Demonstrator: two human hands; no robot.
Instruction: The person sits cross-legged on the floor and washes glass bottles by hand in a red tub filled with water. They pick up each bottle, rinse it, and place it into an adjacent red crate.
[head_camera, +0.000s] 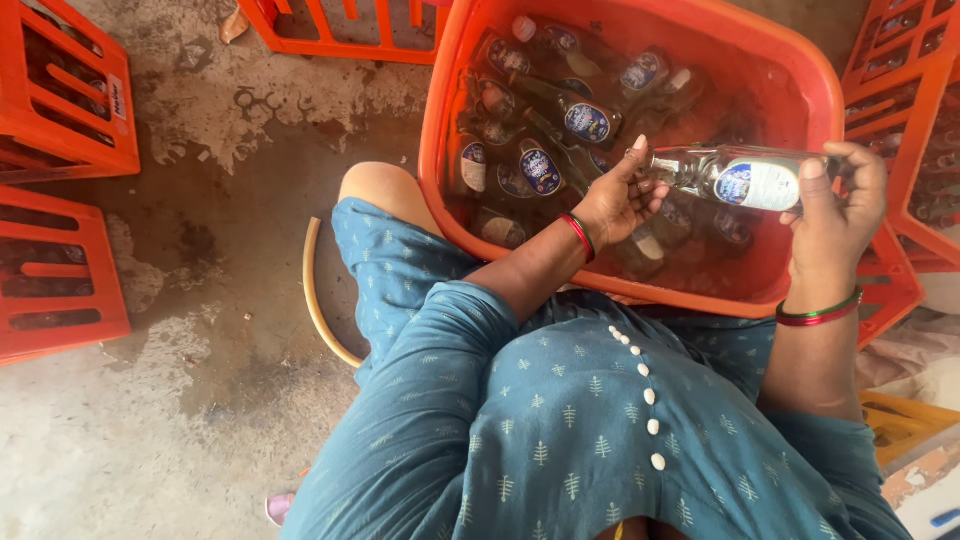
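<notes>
A clear glass bottle (740, 178) with a blue and white label lies sideways above an orange tub (800, 80). My right hand (838, 195) grips its base end. My left hand (620, 195) holds its neck end, fingers around the mouth. Both wrists carry red and green bangles. Several more labelled bottles (560, 120) lie in water inside the tub, below the held bottle.
Orange bottle crates stand at the left (60, 90), lower left (55, 275), top (340, 30) and right (915, 120). A pale hose (315, 300) curves on the wet concrete floor beside my knee. A yellow object (900, 420) lies at the lower right.
</notes>
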